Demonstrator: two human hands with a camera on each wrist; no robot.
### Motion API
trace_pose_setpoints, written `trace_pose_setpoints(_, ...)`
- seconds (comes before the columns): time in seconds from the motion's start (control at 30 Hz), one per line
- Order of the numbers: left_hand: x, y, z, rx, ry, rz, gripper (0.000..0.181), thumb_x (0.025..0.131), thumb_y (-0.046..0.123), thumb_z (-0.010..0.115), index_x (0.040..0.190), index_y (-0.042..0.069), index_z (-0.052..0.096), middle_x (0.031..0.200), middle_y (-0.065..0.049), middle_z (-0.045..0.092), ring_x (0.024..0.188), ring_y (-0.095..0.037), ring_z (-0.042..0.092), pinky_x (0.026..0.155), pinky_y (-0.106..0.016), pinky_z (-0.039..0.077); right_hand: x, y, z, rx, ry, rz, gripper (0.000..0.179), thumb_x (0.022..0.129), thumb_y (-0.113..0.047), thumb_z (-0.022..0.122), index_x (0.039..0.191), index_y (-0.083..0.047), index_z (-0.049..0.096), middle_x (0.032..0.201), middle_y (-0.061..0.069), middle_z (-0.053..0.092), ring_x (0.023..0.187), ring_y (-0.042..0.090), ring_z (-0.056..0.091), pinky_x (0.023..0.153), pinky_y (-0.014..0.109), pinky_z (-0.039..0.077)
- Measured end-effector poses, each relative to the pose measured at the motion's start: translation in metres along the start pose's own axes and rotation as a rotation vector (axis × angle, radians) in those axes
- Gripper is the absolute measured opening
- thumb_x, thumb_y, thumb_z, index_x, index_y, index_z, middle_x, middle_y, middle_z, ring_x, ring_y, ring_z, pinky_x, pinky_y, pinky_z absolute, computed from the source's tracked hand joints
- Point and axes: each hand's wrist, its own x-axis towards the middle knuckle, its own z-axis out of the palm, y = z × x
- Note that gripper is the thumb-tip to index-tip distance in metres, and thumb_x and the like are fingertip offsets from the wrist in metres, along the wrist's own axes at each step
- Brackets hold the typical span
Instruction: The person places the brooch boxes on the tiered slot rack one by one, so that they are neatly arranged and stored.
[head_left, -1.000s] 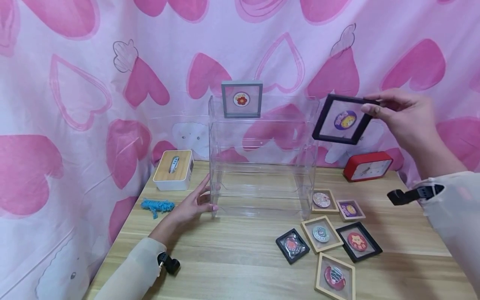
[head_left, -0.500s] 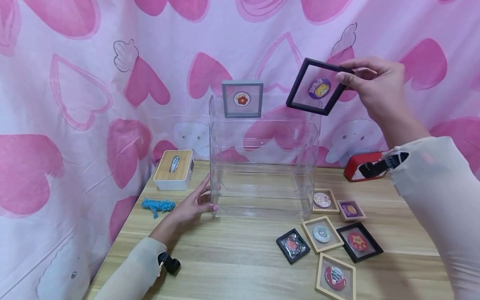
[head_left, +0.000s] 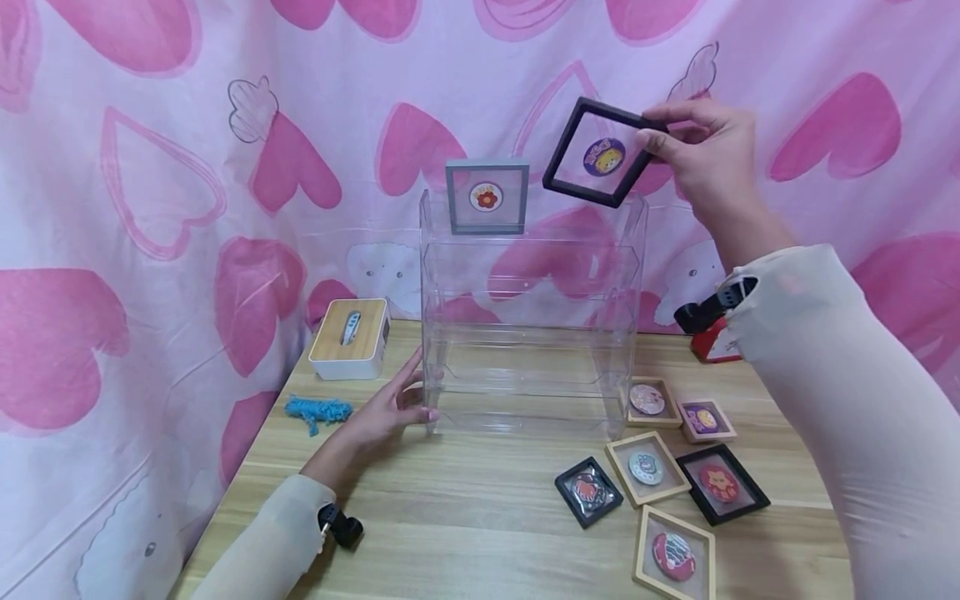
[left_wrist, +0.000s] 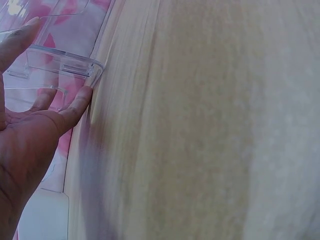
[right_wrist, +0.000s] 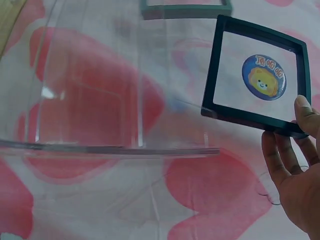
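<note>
Above the right side of a clear acrylic tiered display rack (head_left: pixel 525 358), my right hand (head_left: pixel 712 158) pinches a black display frame (head_left: pixel 548 171) by one corner. Inside its see-through film is a purple oval badge (head_left: pixel 603 157) with a yellow animal. The frame is tilted and apart from the rack in the head view. On the rack's top tier a grey frame (head_left: pixel 487 229) with a red flower badge stands upright. My left hand (head_left: pixel 386 408) touches the rack's lower left side, fingers spread, thumb at the front edge; the left wrist view shows its fingers (left_wrist: pixel 75 110) against the clear plastic.
Right of the rack lie several framed badges, among them a small black frame (head_left: pixel 588 492), a larger black one (head_left: pixel 723 483) and a wooden one (head_left: pixel 675 553). A red clock (head_left: pixel 716 343) is partly behind my sleeve. Left are a tissue box (head_left: pixel 349 340) and a blue cord bundle (head_left: pixel 318 410).
My right hand has carried the black frame left and up, from beside the rack to above its top right. The left hand stays at the rack's side.
</note>
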Motion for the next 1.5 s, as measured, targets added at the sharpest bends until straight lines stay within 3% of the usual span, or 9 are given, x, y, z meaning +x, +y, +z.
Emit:
trace_pose_setpoints(0.3,0.000,0.004,-0.001,0.020,0.007,-0.028,0.109,0.104,0.014,0.078,0.169,0.067,0.007,0.181,-0.010,0.033,0.169,-0.048,0.027,0.136,-0.069,0.022,0.004,0.027,0.002,-0.441,-0.016,-0.036,0.026,0.091,-0.008,0.090,0.116,-0.015,0.089,0.097,-0.014,0.066,0.086,-0.001,0.070,0.075,0.006,0.057)
trace_pose_setpoints(0.5,-0.001,0.003,-0.001,0.017,-0.001,-0.024,0.111,0.104,0.013,0.078,0.170,0.065,0.005,0.180,-0.012,0.034,0.168,-0.046,0.030,0.136,-0.067,0.026,0.001,0.038,0.004,-0.628,-0.063,-0.034,0.028,0.097,-0.016,0.087,0.125,-0.016,0.086,0.097,-0.021,0.062,0.090,-0.003,0.065,0.073,0.004,0.053)
trace_pose_setpoints(0.63,-0.002,0.002,-0.002,0.024,-0.003,-0.013,0.111,0.104,0.014,0.079,0.171,0.063,0.004,0.180,-0.012,0.034,0.168,-0.046,0.031,0.135,-0.067,0.028,0.000,0.039,0.007,-0.647,-0.068,-0.062,0.029,0.097,-0.016,0.086,0.126,-0.015,0.086,0.099,-0.022,0.063,0.092,-0.003,0.067,0.076,0.004,0.054)
trace_pose_setpoints(0.9,-0.002,0.002,-0.001,0.018,-0.004,-0.005,0.110,0.104,0.014,0.078,0.171,0.063,0.005,0.180,-0.011,0.034,0.167,-0.047,0.031,0.135,-0.069,0.026,0.000,0.038,0.012,-0.676,-0.086,-0.024,0.031,0.100,-0.019,0.083,0.131,-0.019,0.084,0.106,-0.022,0.065,0.101,0.005,0.068,0.079,0.006,0.055)
trace_pose_setpoints(1.0,-0.002,0.002,-0.001,0.017,-0.002,-0.005,0.110,0.104,0.015,0.079,0.170,0.064,0.006,0.180,-0.011,0.034,0.167,-0.047,0.031,0.135,-0.070,0.025,-0.001,0.036,0.012,-0.690,-0.095,0.001,0.034,0.100,-0.022,0.082,0.135,-0.022,0.082,0.111,-0.020,0.066,0.108,0.009,0.070,0.085,0.009,0.058)
trace_pose_setpoints(1.27,-0.001,0.000,-0.001,-0.013,-0.014,0.015,0.113,0.102,0.008,0.078,0.172,0.061,0.007,0.180,-0.013,0.034,0.166,-0.048,0.032,0.136,-0.067,0.024,-0.002,0.034,0.006,-0.718,-0.118,0.007,0.043,0.102,-0.025,0.081,0.145,-0.025,0.076,0.143,0.005,0.072,0.126,0.021,0.072,0.107,0.024,0.061)
trace_pose_setpoints(1.5,-0.001,-0.001,-0.002,-0.022,-0.013,0.020,0.113,0.102,0.007,0.078,0.171,0.062,0.007,0.180,-0.012,0.034,0.167,-0.049,0.030,0.136,-0.068,0.022,-0.006,0.027,-0.008,-0.694,-0.101,0.056,0.049,0.100,-0.041,0.079,0.148,-0.033,0.072,0.148,-0.001,0.073,0.131,0.019,0.070,0.112,0.026,0.059)
